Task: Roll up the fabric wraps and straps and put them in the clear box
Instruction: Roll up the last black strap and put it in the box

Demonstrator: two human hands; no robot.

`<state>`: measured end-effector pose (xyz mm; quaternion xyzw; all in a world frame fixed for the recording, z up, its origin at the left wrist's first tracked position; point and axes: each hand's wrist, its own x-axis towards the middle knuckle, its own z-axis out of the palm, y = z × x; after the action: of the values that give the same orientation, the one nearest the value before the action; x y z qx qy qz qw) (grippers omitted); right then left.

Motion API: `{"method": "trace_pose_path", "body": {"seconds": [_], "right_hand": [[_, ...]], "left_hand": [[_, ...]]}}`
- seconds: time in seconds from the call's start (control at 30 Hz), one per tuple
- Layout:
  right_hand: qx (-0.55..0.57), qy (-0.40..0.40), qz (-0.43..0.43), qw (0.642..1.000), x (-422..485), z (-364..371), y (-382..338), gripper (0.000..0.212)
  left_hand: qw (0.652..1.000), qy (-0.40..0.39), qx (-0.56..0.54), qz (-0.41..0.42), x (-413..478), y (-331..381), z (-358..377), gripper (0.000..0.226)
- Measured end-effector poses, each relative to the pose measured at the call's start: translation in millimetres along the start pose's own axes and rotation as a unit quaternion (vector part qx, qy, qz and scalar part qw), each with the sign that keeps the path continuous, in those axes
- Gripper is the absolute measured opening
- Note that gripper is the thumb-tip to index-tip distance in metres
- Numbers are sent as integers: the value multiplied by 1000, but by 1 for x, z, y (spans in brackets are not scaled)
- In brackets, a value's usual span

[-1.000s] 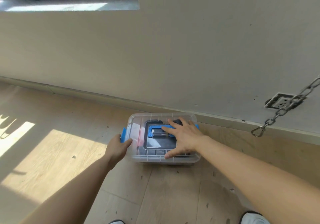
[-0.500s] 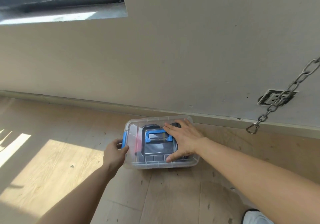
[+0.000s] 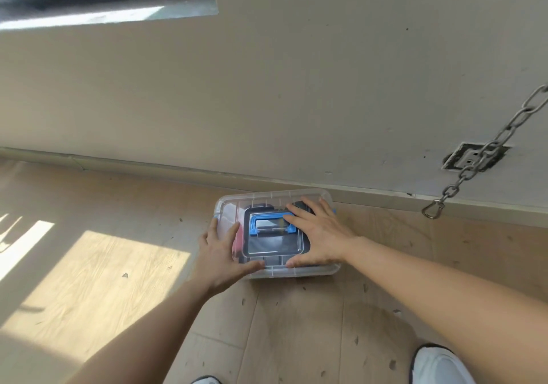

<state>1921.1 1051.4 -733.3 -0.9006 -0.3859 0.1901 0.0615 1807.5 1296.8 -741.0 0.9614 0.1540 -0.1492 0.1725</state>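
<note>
The clear box (image 3: 261,198) stands on the wooden floor near the wall, its clear lid on and a blue handle (image 3: 268,220) folded flat on top. Dark fabric shows dimly through the lid; I cannot make out single wraps. My left hand (image 3: 221,253) lies flat over the lid's left side, fingers spread, thumb along the front edge. On the right half of the lid my right hand (image 3: 318,232) presses down with straight fingers reaching the handle.
A steel chain (image 3: 486,154) with a snap hook (image 3: 433,208) hangs at the right in front of a wall socket (image 3: 471,158). The baseboard runs just behind the box. White shoes (image 3: 439,366) show at the bottom. A sunlit patch lies on the floor to the left.
My left hand has left the blue latch on the box's left end and now lies flat on the lid. The right hand stays on the lid.
</note>
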Motion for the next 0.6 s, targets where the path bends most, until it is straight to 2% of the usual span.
{"method": "trace_pose_path", "body": {"seconds": [0.07,0.13,0.3,0.47,0.6], "right_hand": [[-11,-13,-15,1000,-9,6,2,121],[-35,-34,-31,998,-19,7,6,126],[-72,-11,-52,996,-31,0,17,105],[-54,-6,-16,998,-32,-8,30,104],[-55,-34,14,998,-34,-14,36,104]], "left_hand": [[999,-30,14,19,-4,-5,-3,135],[999,-34,33,27,-6,-10,-3,139],[1000,-8,18,22,-3,-2,-6,134],[998,-24,43,49,-10,36,-18,118],[997,-32,52,47,-5,49,-17,119]]}}
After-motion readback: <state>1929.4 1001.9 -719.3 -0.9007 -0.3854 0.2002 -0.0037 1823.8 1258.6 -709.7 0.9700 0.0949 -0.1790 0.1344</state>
